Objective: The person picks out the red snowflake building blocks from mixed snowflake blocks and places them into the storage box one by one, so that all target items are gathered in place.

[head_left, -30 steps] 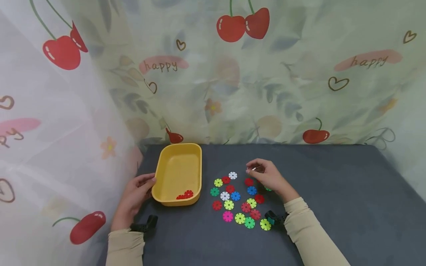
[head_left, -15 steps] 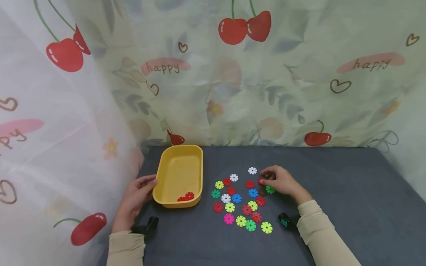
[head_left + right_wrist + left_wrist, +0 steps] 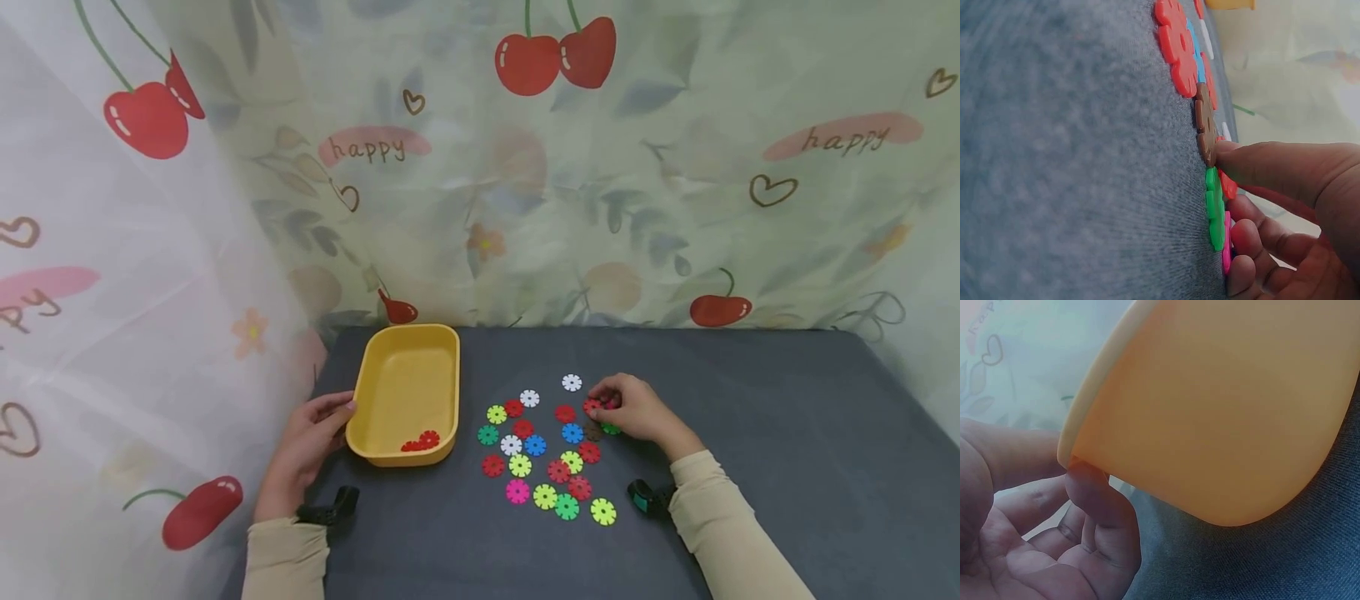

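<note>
My left hand (image 3: 303,442) grips the left rim of a yellow plastic tub (image 3: 454,379) between thumb and fingers; the left wrist view shows the fingers at the edge of its wall (image 3: 1210,412). Inside the tub, at its near end, lie a few red notched discs (image 3: 427,438). My right hand (image 3: 637,408) has thumb and fingertips together on a red snowflake disc (image 3: 592,407) at the right of a spread of discs. Around those fingertips, in the right wrist view, are a brown disc (image 3: 1205,125), a green disc (image 3: 1215,212) and a pink disc (image 3: 1227,244), partly covered.
Several more flat discs lie across the dark tabletop (image 3: 750,400), among them a white disc (image 3: 572,382), a blue disc (image 3: 536,446), a yellow disc (image 3: 603,512) and a magenta disc (image 3: 517,492). A cherry-printed curtain (image 3: 480,167) hangs behind and at the left.
My right hand has let go of a white disc at the back of the spread and moved right to a red disc. My left hand stays at the tub.
</note>
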`<state>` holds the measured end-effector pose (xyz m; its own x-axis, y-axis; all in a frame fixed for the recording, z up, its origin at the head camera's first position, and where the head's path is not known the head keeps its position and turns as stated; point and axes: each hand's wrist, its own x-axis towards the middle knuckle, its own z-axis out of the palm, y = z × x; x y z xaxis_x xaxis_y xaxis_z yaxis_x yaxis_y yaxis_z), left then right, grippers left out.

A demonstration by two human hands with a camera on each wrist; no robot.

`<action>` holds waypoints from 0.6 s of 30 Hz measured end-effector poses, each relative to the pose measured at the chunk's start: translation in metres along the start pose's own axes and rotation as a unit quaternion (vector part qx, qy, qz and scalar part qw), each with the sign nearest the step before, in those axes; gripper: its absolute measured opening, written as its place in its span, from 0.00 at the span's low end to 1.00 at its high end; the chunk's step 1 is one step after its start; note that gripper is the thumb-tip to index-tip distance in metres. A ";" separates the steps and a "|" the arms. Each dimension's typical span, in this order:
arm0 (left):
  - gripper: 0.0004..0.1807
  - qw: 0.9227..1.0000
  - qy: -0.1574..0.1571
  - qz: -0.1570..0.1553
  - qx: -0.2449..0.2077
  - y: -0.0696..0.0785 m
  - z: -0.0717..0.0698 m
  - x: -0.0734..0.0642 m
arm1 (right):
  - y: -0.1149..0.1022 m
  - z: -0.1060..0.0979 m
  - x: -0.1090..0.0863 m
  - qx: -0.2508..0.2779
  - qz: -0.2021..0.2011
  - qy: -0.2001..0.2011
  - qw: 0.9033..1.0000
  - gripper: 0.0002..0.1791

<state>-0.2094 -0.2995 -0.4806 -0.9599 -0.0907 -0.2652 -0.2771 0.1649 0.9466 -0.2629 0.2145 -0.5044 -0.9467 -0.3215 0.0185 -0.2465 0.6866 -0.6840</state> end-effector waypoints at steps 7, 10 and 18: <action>0.27 1.000 0.007 0.002 0.002 0.000 0.003 -0.001 | -0.002 -0.002 0.000 0.013 0.007 0.007 1.000 0.11; 0.28 1.000 0.002 0.003 0.001 -0.001 0.003 -0.001 | -0.002 -0.002 -0.001 0.019 0.008 0.014 1.000 0.09; 0.29 1.000 0.004 -0.002 0.004 -0.001 0.000 0.000 | -0.004 0.000 -0.004 0.036 0.014 0.025 0.999 0.06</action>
<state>-0.2087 -0.2996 -0.4814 -0.9584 -0.0985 -0.2677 -0.2814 0.1722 0.9440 -0.2585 0.2128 -0.5018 -0.9624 -0.2694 0.0338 -0.2067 0.6461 -0.7347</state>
